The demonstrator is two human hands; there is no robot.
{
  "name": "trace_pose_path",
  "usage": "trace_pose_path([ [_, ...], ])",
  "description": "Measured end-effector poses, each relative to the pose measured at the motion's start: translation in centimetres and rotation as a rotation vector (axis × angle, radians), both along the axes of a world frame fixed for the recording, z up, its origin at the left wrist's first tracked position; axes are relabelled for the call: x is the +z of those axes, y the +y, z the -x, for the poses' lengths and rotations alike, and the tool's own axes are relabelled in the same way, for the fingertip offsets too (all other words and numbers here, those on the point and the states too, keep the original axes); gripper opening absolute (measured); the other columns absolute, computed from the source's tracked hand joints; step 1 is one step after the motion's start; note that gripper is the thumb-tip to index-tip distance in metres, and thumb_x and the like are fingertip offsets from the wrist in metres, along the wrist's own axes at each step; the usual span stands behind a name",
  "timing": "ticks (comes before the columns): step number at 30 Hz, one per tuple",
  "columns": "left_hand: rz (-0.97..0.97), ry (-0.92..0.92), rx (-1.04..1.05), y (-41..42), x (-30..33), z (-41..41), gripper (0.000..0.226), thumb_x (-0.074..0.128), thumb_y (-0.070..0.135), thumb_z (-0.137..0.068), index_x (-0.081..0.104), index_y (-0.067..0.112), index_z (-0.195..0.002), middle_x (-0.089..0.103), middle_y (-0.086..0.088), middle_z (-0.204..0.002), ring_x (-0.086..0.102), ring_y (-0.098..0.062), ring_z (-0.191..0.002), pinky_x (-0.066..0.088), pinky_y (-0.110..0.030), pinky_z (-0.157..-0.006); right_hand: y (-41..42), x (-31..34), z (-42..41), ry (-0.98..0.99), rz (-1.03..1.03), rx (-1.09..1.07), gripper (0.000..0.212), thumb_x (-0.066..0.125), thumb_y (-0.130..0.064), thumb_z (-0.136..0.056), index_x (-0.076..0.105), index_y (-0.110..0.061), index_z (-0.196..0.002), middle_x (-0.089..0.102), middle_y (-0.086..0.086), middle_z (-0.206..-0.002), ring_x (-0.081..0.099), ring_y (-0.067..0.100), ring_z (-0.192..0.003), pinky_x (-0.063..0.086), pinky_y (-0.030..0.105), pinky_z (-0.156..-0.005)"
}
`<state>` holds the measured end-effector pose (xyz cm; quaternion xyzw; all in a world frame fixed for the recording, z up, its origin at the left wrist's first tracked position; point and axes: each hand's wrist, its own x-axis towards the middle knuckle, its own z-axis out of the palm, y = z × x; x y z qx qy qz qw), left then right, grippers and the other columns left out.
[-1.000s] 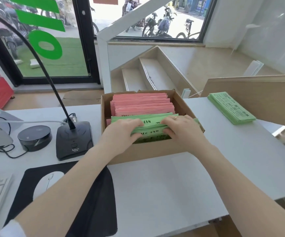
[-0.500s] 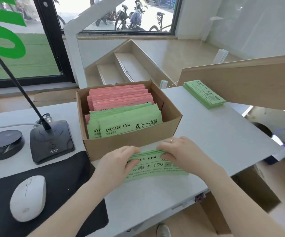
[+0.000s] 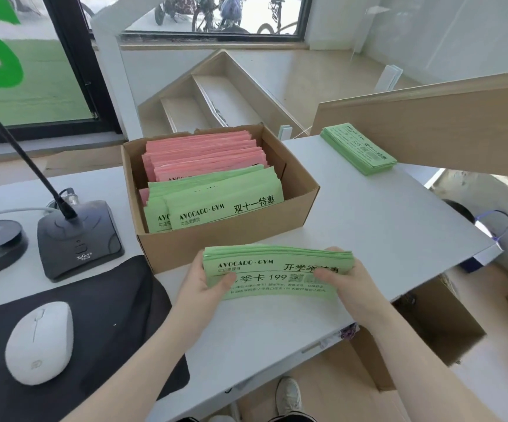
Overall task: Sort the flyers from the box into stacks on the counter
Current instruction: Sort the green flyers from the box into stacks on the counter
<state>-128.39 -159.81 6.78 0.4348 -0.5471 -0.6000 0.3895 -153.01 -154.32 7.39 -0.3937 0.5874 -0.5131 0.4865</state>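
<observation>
while both hands hold it at its short ends, the green bundle (image 3: pixel 272 274) sits just in front of the box (image 3: pixel 228 239), low over the counter (image 3: pixel 368 226); whether it touches the surface i cannot tell; left hand (image 3: pixel 199 287) has its thumb on top and fingers curled under the left end; right hand (image 3: pixel 348 283) pinches the right end likewise; the bundle's long axis runs left to right, parallel to the box's near wall; the existing green stack (image 3: pixel 358 148) lies well apart, far right and beyond, so the right hand is the nearer one; print on the two differs, so judgement: likely a separate stack; pink flyers (image 3: pixel 204 156) and more green flyers (image 3: pixel 216 205) remain in the box; sorting early
</observation>
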Motion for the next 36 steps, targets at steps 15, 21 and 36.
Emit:
trace_pose_path([
  [15, 0.32, -0.314, -0.117, -0.7, -1.4, 6.3, 0.027, 0.047, 0.01, -0.094, 0.034, 0.025, -0.112, 0.059, 0.01, -0.105, 0.058, -0.015, -0.098, 0.043, -0.018, -0.076, 0.1, -0.1, 5.1, 0.117, 0.028, -0.219, 0.03, 0.066, -0.002, -0.079, 0.064, -0.005, -0.108, 0.073, -0.002, -0.098, 0.069, 0.014, -0.089, 0.055, 0.02, -0.069],
  [21, 0.55, -0.346, -0.18, -2.3, 2.1, 12.9, 0.025, 0.045, 0.012, -0.095, 0.039, 0.03, -0.112, 0.063, 0.008, -0.096, 0.061, -0.018, -0.086, 0.047, -0.032, -0.074, -1.1, 0.8, 12.5, -0.125, 0.042, -0.123, 0.053, 0.074, -0.032, -0.07, 0.059, -0.007, -0.115, 0.069, 0.007, -0.11, 0.066, 0.024, -0.099, 0.056, 0.031, -0.075],
  [36, -0.138, -0.332, 0.277, -17.0, -1.1, 33.0, 0.024, 0.067, 0.021, -0.08, 0.057, 0.013, -0.1, 0.064, -0.007, -0.099, 0.063, -0.023, -0.088, 0.053, -0.038, -0.082, -14.0, 0.5, 29.8, 0.692, -0.386, -0.118, 0.025, 0.074, -0.019, -0.073, 0.057, -0.012, -0.09, 0.06, 0.004, -0.09, 0.056, 0.02, -0.083, 0.042, 0.03, -0.064],
])
